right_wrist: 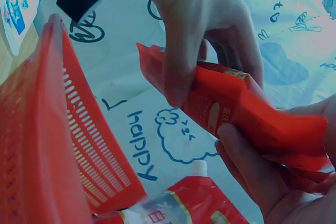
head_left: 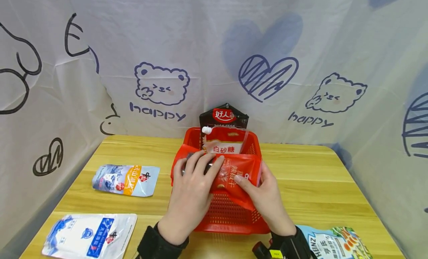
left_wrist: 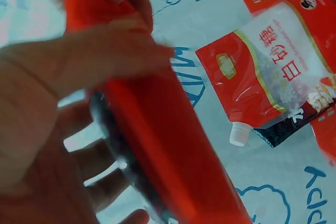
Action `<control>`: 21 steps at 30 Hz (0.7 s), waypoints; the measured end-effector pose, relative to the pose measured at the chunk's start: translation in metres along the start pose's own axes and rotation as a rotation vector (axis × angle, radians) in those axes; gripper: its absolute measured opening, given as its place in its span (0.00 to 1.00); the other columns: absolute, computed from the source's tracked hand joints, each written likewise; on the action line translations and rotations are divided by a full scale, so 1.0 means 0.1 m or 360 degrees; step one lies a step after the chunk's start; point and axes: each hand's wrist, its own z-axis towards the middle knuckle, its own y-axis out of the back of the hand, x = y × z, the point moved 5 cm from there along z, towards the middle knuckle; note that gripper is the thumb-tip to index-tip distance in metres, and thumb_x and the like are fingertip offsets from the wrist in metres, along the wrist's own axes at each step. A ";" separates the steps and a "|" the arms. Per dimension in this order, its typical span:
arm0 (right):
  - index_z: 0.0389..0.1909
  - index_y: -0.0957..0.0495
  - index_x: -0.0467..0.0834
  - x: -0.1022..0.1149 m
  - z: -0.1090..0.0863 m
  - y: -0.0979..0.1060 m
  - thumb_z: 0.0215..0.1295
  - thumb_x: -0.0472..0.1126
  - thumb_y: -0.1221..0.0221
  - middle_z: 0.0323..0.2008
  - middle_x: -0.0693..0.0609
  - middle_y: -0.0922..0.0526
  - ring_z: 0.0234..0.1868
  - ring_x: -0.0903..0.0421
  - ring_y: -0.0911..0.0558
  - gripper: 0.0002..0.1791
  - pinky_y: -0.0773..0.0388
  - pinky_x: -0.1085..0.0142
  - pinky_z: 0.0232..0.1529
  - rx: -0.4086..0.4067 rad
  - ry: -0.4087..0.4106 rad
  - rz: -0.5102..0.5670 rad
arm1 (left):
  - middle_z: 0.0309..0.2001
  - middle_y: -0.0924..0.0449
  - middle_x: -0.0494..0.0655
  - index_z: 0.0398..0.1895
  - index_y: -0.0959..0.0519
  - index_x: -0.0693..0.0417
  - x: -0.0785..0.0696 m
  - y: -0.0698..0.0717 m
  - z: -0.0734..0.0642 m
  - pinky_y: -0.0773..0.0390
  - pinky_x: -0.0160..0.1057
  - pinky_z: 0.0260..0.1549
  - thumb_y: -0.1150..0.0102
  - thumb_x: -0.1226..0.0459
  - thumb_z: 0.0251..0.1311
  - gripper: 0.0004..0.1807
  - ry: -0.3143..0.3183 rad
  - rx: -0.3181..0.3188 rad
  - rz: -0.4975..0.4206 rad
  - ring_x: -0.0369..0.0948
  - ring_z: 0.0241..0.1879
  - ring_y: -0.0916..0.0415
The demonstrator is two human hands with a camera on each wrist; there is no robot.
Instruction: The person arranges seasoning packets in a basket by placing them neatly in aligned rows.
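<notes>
Over the red plastic basket [head_left: 230, 228], both hands hold a shiny red food packet [head_left: 235, 179] that lies slantwise. My left hand [head_left: 192, 196] grips its left part, fingers over the top and thumb on the near side. At its right end my right hand [head_left: 271, 205] has the thumb on the front, the other fingers behind it. The left wrist view shows a dark face on one side of the packet [left_wrist: 168, 145]. Inside the basket stand a red-and-white sugar pouch [head_left: 227, 140] with a white spout cap and, behind it, a black packet [head_left: 217, 119] with a red label.
To the left on the wooden table [head_left: 301, 177] lie a small pale-blue and orange pouch [head_left: 132, 180] and a larger white and blue one [head_left: 77, 233]. A light-blue pouch [head_left: 334, 242] lies at the front right, partly behind the right wrist. A drawn-on cloth [head_left: 214, 47] hangs behind.
</notes>
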 end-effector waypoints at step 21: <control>0.68 0.30 0.43 0.13 -0.05 0.09 0.66 0.37 0.30 0.56 0.42 0.16 0.50 0.46 0.12 0.32 0.12 0.56 0.45 0.0130 0.0277 -0.0230 | 0.68 0.25 0.51 0.75 0.29 0.51 0.30 0.07 -0.01 0.31 0.60 0.66 0.16 0.51 0.47 0.51 0.0049 0.0219 -0.0309 0.53 0.66 0.30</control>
